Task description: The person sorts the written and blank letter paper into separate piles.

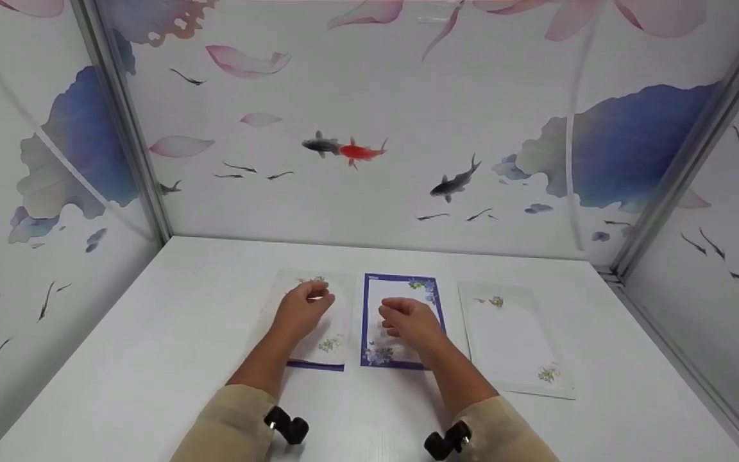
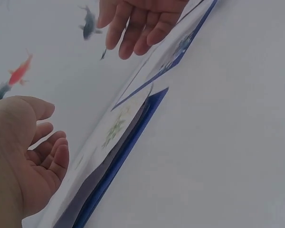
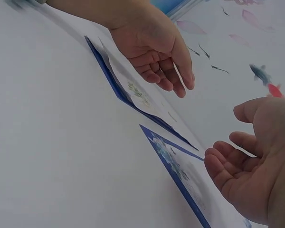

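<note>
My left hand (image 1: 302, 311) hovers over the left stack of paper, its fingers loosely bent and holding nothing. On top of that stack lies a pale sheet with green sprigs (image 1: 330, 345), and a dark blue edge (image 1: 315, 366) sticks out below it. Above the middle sheet with a blue border and blue flowers (image 1: 364, 327) is my right hand (image 1: 413, 322), fingers relaxed, also holding nothing. In the left wrist view, the pale sheet (image 2: 115, 130) curls up slightly from the blue layer (image 2: 126, 156) under it.
To the right lies another pale sheet with green sprigs (image 1: 510, 346). All the paper is on a white table (image 1: 170, 359), enclosed by panels printed with fish and petals (image 1: 401, 218). Metal posts (image 1: 129, 128) stand at the corners.
</note>
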`<control>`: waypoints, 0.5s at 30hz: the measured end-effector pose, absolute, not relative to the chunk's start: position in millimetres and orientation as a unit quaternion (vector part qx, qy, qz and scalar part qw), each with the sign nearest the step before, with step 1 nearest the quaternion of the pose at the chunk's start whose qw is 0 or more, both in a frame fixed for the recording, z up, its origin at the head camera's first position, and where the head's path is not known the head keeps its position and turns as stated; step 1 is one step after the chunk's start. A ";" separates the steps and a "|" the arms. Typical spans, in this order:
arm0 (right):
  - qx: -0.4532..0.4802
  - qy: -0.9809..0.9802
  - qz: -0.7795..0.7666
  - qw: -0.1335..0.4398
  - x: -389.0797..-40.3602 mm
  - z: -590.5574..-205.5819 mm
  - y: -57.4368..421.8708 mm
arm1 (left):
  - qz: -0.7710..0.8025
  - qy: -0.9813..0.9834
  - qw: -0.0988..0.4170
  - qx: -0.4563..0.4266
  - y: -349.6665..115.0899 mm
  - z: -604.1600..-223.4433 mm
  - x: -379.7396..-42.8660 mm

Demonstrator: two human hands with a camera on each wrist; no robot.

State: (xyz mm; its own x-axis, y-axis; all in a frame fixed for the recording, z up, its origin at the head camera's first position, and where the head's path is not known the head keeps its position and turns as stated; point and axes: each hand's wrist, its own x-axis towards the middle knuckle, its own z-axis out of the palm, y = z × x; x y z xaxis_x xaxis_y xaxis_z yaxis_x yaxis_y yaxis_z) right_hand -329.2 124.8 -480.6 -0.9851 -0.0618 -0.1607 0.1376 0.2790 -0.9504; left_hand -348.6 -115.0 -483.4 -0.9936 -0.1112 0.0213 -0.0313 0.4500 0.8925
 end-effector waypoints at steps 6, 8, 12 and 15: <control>0.050 0.800 -0.595 0.064 -330.8 -477.7 159.6 | -0.542 -0.840 0.016 0.022 -76.5 -477.0 -345.8; 0.056 0.802 -0.592 0.060 -330.6 -476.6 174.8 | -0.552 -0.834 0.008 0.011 -65.2 -476.3 -345.4; 0.067 0.804 -0.589 0.050 -331.5 -475.6 203.4 | -0.566 -0.824 -0.007 -0.023 -47.7 -476.0 -345.0; 0.077 0.805 -0.587 0.043 -334.4 -475.3 215.9 | -0.567 -0.823 -0.011 -0.039 -43.4 -476.2 -344.1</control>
State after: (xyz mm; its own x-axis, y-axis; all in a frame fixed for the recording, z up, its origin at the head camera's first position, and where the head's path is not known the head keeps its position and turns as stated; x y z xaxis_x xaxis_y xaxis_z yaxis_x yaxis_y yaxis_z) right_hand -334.4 215.9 -475.3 -0.9844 0.0746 -0.1596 0.1747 0.2986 -0.9383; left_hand -344.1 -43.4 -476.2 -0.9967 0.0768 0.0256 0.0513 0.3544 0.9337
